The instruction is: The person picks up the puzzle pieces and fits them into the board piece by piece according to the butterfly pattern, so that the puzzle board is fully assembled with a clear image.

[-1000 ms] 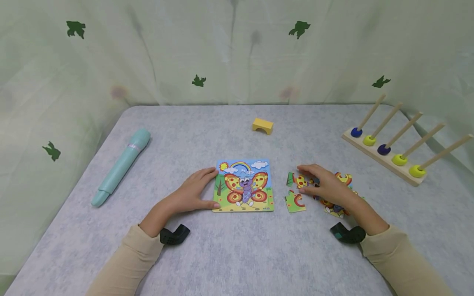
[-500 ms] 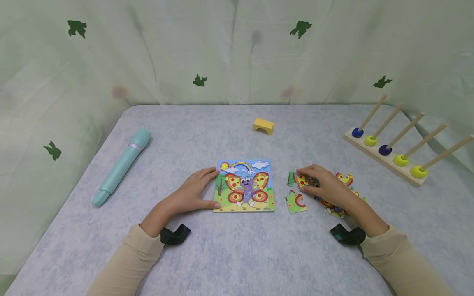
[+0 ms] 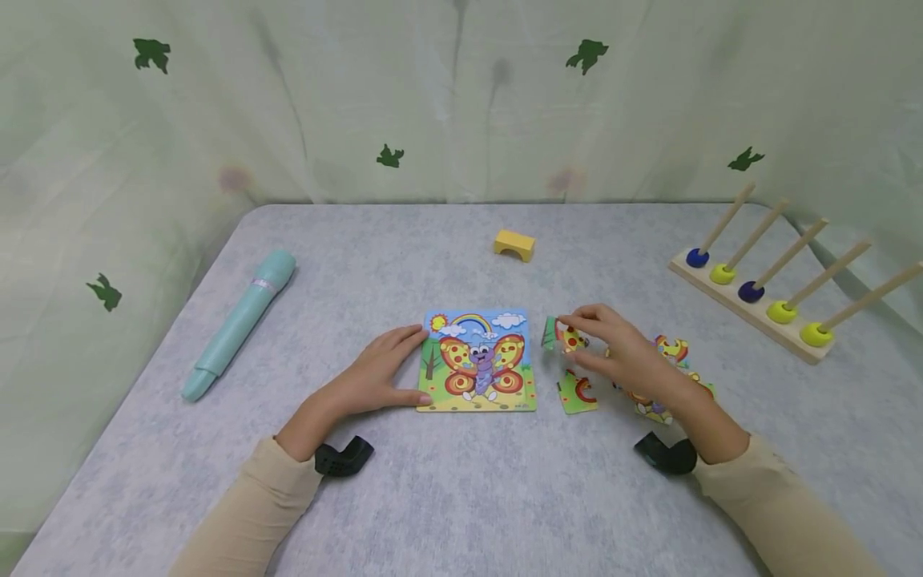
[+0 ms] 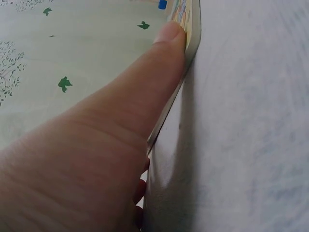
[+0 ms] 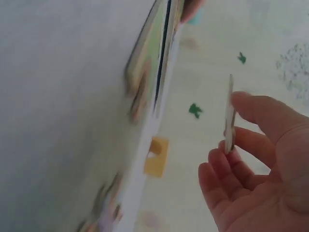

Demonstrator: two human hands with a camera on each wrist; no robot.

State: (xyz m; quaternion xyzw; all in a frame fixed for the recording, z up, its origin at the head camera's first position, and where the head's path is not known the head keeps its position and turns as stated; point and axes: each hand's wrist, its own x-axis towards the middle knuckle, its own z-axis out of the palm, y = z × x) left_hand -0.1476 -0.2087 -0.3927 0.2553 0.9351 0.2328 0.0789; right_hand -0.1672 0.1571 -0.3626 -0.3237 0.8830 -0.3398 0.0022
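Head view shows two hands at work on a grey table (image 3: 461, 497) with a butterfly puzzle board (image 3: 497, 385) near the middle. The left hand (image 3: 373, 373) is at the left side of the board. Its fingers are stretched out, not curled round anything. They touch the far part of that side, and the thumb lies on top by the near left corner, as the left wrist view shows too.

The right hand (image 3: 623, 344) pinches a puzzle piece (image 3: 572, 337) between its thumb and fingers. The piece is up off the table, just to the right of the board, and it is tilted. It has a green side and a red and yellow wing bit with dots. The right wrist view sees it edge-on, so it looks very thin.

One loose piece (image 3: 578, 393) lies flat near the board, a bit closer to the person. More pieces (image 3: 654, 410) lie partly hidden under the right hand and wrist.

Farther back is a little yellow block (image 3: 515, 239) with an arch cut in it. A pale blue-green tube (image 3: 241, 320) lies far left, and a wooden rack (image 3: 753, 308) with five sticks and blue and yellow beads stands far right
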